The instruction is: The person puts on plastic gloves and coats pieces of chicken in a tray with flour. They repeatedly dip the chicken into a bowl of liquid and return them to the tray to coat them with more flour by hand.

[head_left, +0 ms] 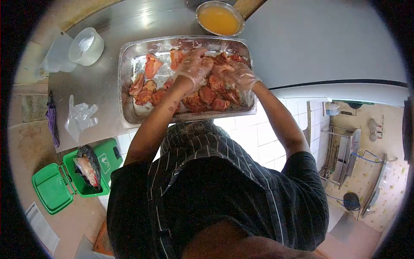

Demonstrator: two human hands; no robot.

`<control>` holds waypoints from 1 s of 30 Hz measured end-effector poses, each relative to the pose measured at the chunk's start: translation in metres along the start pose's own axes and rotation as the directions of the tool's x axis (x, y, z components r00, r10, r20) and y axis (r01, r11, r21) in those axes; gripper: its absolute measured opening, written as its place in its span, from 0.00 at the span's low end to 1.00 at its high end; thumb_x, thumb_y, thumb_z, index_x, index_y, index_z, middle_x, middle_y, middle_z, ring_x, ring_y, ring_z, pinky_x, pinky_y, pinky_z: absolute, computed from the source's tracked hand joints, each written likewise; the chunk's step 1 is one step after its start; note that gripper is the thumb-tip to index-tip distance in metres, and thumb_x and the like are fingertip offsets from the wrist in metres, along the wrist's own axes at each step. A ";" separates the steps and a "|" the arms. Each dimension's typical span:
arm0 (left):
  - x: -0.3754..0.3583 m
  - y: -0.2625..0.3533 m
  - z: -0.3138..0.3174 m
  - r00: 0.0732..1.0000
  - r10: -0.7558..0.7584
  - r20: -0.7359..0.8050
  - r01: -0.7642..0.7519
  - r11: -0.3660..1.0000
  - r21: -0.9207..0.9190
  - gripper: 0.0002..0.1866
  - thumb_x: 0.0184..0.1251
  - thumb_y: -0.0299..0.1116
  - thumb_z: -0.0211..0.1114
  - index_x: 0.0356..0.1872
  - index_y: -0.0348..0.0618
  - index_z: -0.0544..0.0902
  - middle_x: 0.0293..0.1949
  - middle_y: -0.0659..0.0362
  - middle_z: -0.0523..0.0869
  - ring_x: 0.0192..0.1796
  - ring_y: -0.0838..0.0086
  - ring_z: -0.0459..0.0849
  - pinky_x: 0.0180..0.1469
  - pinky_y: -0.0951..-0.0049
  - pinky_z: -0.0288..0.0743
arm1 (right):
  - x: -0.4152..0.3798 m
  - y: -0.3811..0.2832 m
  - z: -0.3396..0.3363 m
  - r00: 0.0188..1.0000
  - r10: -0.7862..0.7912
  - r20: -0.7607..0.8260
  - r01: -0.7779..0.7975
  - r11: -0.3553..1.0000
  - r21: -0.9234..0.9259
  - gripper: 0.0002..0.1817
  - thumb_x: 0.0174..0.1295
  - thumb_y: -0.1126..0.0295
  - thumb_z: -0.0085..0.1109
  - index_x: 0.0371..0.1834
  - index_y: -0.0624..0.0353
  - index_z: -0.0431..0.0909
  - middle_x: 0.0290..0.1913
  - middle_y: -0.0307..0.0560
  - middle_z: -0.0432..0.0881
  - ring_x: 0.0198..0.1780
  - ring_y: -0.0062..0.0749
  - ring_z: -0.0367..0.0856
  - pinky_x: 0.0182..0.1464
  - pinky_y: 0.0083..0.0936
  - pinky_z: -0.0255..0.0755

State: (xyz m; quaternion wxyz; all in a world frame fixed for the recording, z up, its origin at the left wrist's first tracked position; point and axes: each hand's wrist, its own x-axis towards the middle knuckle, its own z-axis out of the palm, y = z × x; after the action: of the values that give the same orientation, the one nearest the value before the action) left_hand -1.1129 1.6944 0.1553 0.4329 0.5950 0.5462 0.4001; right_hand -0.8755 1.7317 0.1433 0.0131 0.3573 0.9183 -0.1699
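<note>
Pieces of raw, seasoned meat (pixel 207 94) lie in a deep rectangular metal tray (pixel 123 99), heaped mostly on its right side. Clear plastic gloves cover both hands. My left hand (pixel 194 68) rests over the meat near the tray's middle, its fingers stretched out towards the far side. Reaching in from the right, my right hand (pixel 242 77) is against the heap, and its fingertips are lost among the pieces. Whether they grip one I cannot make out. A few separate pieces sit on the tray's left side, where whitish smears show on the metal.
A metal bowl of orange-yellow liquid (pixel 219 20) stands beyond the tray. On the steel counter (pixel 108 56) are a white plastic tub (pixel 86 46) and a clear plastic bag (pixel 81 117). Below left is an open green bin (pixel 108 160). A grey surface (pixel 319 43) extends rightward.
</note>
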 end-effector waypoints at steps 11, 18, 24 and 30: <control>-0.013 -0.028 0.016 0.875 -0.076 0.478 -0.025 0.979 0.202 0.28 0.65 0.49 0.59 0.54 0.39 0.65 0.48 0.50 0.81 0.52 0.64 0.79 0.56 0.66 0.69 | -0.020 -0.053 0.024 0.939 0.328 0.101 -0.280 0.566 0.775 0.32 0.56 0.62 0.63 0.63 0.61 0.64 0.52 0.56 0.78 0.52 0.39 0.76 0.56 0.31 0.68; -0.040 -0.010 0.009 0.787 -0.042 0.615 -0.058 0.988 0.141 0.20 0.67 0.42 0.55 0.52 0.40 0.64 0.43 0.47 0.81 0.44 0.59 0.81 0.49 0.65 0.71 | -0.020 -0.057 0.053 0.893 0.226 0.390 -0.435 0.655 0.617 0.27 0.54 0.58 0.65 0.56 0.56 0.71 0.41 0.56 0.82 0.39 0.41 0.80 0.46 0.34 0.74; -0.042 -0.044 0.026 0.791 -0.061 0.609 -0.212 0.907 0.365 0.20 0.67 0.38 0.51 0.55 0.37 0.64 0.50 0.39 0.76 0.52 0.50 0.78 0.55 0.57 0.68 | -0.010 -0.073 0.062 0.913 0.293 0.285 -0.347 0.925 0.158 0.25 0.55 0.53 0.58 0.53 0.55 0.74 0.46 0.59 0.80 0.46 0.47 0.80 0.51 0.34 0.73; -0.047 -0.067 0.044 0.840 0.047 0.541 -0.329 0.837 0.437 0.19 0.68 0.31 0.44 0.57 0.35 0.63 0.48 0.38 0.78 0.52 0.48 0.78 0.55 0.55 0.68 | -0.008 -0.055 0.074 0.901 0.262 0.346 -0.334 0.928 0.165 0.24 0.54 0.52 0.59 0.50 0.55 0.77 0.43 0.59 0.79 0.43 0.46 0.79 0.49 0.36 0.73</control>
State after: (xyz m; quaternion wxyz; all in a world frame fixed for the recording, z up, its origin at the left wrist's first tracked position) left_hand -1.0955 1.6465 0.0784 0.3437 0.8250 0.4348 0.1102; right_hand -0.9132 1.6654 0.0913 0.1470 0.4615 0.8135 -0.3220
